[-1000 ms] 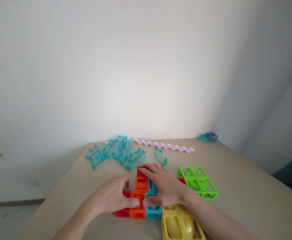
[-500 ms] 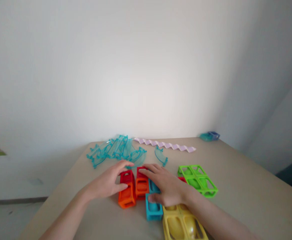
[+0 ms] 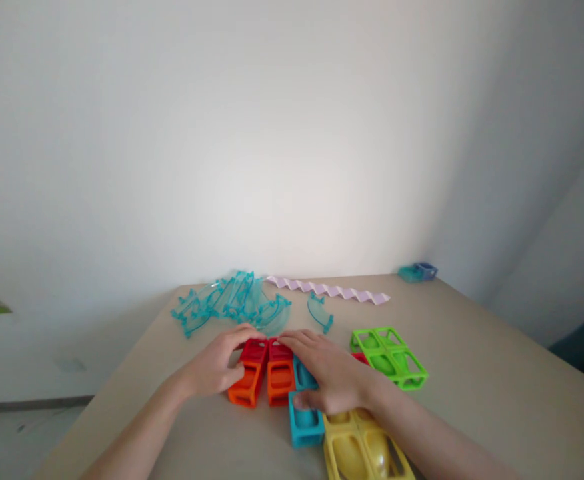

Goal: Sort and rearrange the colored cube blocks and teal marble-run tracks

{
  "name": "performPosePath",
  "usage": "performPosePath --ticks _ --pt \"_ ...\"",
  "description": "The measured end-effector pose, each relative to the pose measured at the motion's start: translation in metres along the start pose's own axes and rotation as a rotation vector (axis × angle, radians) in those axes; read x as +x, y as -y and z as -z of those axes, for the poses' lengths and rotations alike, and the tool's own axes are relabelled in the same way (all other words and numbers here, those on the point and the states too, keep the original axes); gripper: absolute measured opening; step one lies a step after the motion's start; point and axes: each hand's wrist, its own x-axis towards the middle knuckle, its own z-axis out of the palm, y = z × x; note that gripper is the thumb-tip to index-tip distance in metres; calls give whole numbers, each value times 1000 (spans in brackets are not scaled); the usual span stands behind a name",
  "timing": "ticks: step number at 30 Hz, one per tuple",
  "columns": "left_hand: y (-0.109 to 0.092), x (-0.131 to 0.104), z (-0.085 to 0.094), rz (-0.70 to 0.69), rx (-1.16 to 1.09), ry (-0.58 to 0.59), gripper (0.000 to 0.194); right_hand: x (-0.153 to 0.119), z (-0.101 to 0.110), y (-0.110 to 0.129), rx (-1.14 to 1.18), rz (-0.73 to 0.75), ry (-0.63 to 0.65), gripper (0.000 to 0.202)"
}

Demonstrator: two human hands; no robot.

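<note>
My left hand [image 3: 217, 363] grips the left red-and-orange block [image 3: 245, 385], fingers over its red far end and thumb on its left side. Just to the right lies a second red-and-orange block [image 3: 281, 383]; the two red ends are close together, while the orange ends stand apart. My right hand [image 3: 329, 373] lies over the blue block [image 3: 306, 420], its fingertips on the second block's red end and its thumb on the blue frame. Under my right wrist, a yellow four-cell block [image 3: 349, 453] touches the blue one.
A green four-cell frame [image 3: 389, 357] lies to the right, with a red piece [image 3: 361, 359] beside it. Translucent teal pieces [image 3: 237, 300] are heaped at the back left, one curved piece [image 3: 319, 312] apart. Behind are a zigzag lilac strip [image 3: 329, 289] and a dark blue piece [image 3: 426, 271].
The left red-and-orange block has turned, its red end now nearer the second block's. The second block has shifted slightly left. Both hands have moved a little with the blocks.
</note>
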Motion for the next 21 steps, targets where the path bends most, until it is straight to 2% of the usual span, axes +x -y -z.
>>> performPosePath --ticks 5,10,12,15,18,21 --pt "2 -2 9 26 26 32 63 0 1 0 12 11 6 90" --pt "-8 -3 20 -30 156 56 48 -3 1 0 17 3 -2 94" --pt "-14 -5 21 10 193 95 41 -4 0 0 15 8 -18 94" --pt "-18 -7 19 120 230 94 46 -5 0 1 16 34 -64 90" --pt "-14 -9 21 176 197 13 48 -5 -1 0 42 39 -197 67" --pt "-11 -9 22 147 52 -160 57 -3 -1 -3 83 -20 -451 46"
